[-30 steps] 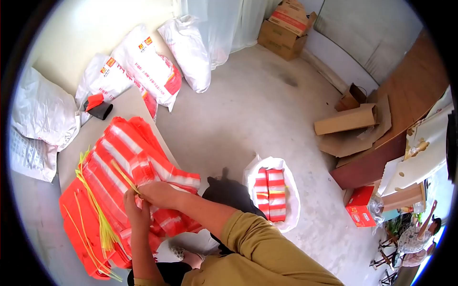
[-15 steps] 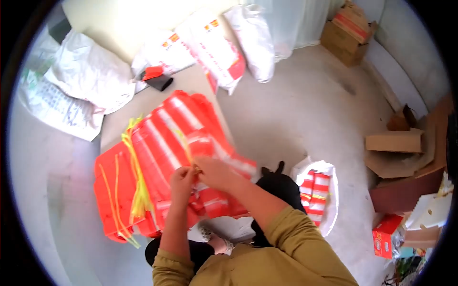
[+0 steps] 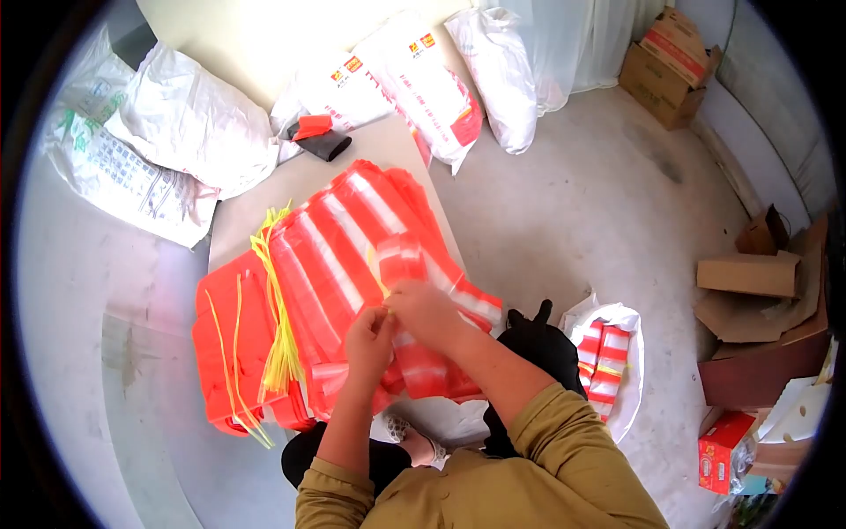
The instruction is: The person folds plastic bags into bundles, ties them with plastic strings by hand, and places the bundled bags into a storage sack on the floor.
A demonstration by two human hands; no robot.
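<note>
Where the yellow strip point(image 3: 382, 280) passes along the folded striped bundle point(image 3: 402, 257), the person's two hands meet at its near end. The left hand point(image 3: 370, 339) has its thumb and fingers drawn narrow, pinching the strip. Pressed close against it, the right hand point(image 3: 425, 313) is blurred, and I cannot tell how tightly its fingers are closed. The bundle lies just beyond the hands, on top of a spread of red-and-white striped plastic bags point(image 3: 322, 242) that covers much of the counter point(image 3: 251, 207).

To the left of the hands, a loose bunch of yellow strips point(image 3: 280, 348) runs lengthwise over the bags. Farther left, two single yellow strips point(image 3: 231, 357) lie across a plain red stack point(image 3: 211, 353) at the near left part of the counter. At its far end sits a black item point(image 3: 330, 145) with a red piece point(image 3: 313, 127) on it.

On the floor to the right, an open white sack point(image 3: 630, 397) holds striped bundles point(image 3: 605, 357) with yellow bands around them. White sacks point(image 3: 419, 84) printed in red lean against the far wall, and a plainer white bag point(image 3: 198, 123) slumps at the far left. Cardboard boxes point(image 3: 663, 79) are stacked at the far right; nearer, an opened carton point(image 3: 749, 275) lies near a red box point(image 3: 724, 450).
</note>
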